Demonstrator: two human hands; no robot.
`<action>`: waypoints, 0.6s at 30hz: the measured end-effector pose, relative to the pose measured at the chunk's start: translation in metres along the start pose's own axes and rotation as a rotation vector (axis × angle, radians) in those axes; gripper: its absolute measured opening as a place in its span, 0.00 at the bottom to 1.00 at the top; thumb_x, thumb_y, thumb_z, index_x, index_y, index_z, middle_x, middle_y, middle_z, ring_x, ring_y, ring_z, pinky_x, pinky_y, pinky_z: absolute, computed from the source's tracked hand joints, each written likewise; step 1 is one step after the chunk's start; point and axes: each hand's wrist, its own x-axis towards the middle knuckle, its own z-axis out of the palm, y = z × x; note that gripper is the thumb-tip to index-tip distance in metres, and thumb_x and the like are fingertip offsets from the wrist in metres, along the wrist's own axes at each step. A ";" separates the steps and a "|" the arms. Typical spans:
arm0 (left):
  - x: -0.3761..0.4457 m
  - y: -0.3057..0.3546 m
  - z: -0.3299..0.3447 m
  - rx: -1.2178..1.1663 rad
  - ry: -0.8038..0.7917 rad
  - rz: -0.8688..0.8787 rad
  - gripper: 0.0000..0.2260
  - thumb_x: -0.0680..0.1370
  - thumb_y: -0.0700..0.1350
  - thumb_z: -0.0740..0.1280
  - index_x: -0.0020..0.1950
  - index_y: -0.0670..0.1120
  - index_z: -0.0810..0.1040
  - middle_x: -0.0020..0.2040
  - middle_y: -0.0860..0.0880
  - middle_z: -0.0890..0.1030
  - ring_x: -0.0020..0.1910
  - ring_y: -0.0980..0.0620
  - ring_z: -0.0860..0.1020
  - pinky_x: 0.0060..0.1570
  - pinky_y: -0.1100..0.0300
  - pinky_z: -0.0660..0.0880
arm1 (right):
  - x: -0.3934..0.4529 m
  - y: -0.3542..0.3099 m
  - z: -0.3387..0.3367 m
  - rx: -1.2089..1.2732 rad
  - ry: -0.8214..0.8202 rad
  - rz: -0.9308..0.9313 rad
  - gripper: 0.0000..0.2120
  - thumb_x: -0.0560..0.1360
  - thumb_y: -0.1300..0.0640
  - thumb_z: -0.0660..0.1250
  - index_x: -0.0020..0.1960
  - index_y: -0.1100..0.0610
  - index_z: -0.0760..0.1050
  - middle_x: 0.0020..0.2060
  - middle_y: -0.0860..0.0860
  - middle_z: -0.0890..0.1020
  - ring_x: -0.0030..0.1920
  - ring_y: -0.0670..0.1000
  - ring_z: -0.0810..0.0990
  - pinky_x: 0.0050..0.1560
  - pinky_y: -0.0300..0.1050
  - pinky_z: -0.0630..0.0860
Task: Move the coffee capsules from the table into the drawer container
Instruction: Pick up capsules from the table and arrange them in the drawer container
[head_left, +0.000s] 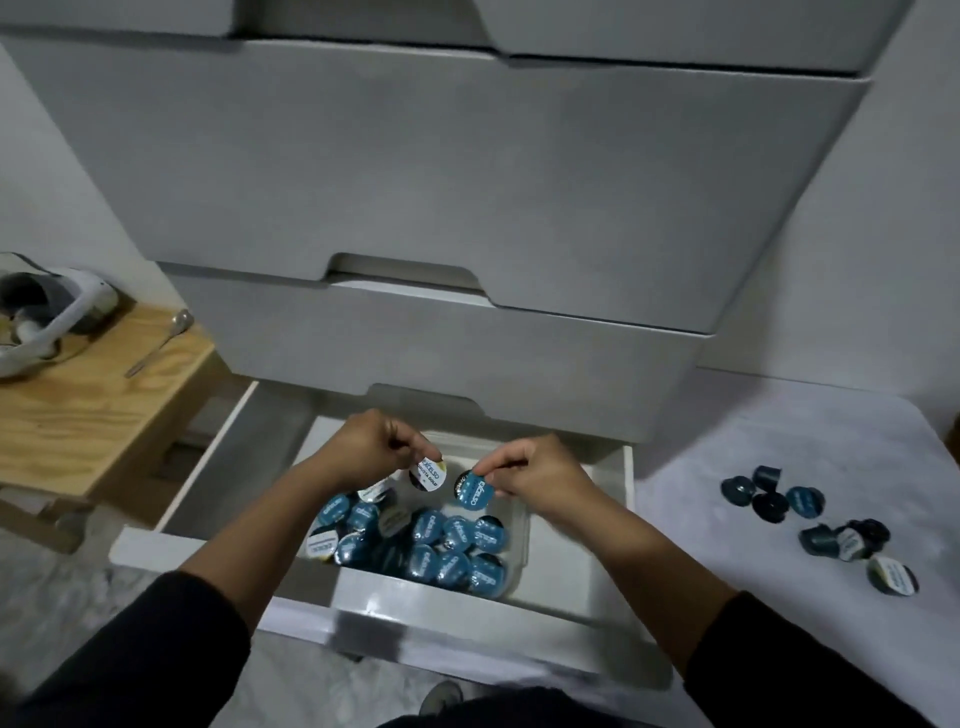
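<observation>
- Open drawer (613, 525) = landmark; closed drawer fronts (415, 171) stacked above it.
- Left of drawer: wooden stool (78, 415) w/ spoon (158, 343) and white headset (47, 317).
- Right of drawer: white table (831, 457) w/ loose capsules (805, 512).
- In drawer: white container (395, 592), filled w/ blue-lid capsules (441, 545).
- Over container: left hand (374, 447) pinches white-lid capsule (427, 474); right hand (535, 470) pinches blue-lid capsule (474, 491).

White table (779, 467) bears loose capsules (805, 519); wooden stool (78, 415) bears a spoon (161, 343)
</observation>
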 end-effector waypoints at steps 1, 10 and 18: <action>0.005 -0.008 -0.002 0.005 -0.015 0.008 0.12 0.74 0.37 0.66 0.45 0.53 0.84 0.42 0.55 0.84 0.38 0.68 0.78 0.37 0.78 0.69 | 0.010 0.001 0.008 -0.022 0.030 0.036 0.13 0.71 0.65 0.69 0.34 0.49 0.82 0.37 0.49 0.83 0.40 0.49 0.81 0.51 0.47 0.79; 0.038 -0.054 -0.002 0.028 -0.186 0.052 0.10 0.75 0.37 0.66 0.45 0.51 0.84 0.49 0.52 0.85 0.46 0.58 0.79 0.50 0.66 0.71 | 0.044 0.009 0.048 -0.015 0.183 0.224 0.13 0.71 0.63 0.69 0.32 0.49 0.82 0.36 0.50 0.85 0.42 0.52 0.84 0.51 0.53 0.81; 0.047 -0.070 0.002 -0.015 -0.232 0.016 0.16 0.74 0.40 0.68 0.32 0.58 0.81 0.48 0.53 0.84 0.48 0.54 0.81 0.52 0.60 0.78 | 0.058 0.018 0.063 0.045 0.187 0.279 0.12 0.69 0.69 0.68 0.35 0.54 0.82 0.34 0.53 0.82 0.35 0.47 0.80 0.42 0.38 0.80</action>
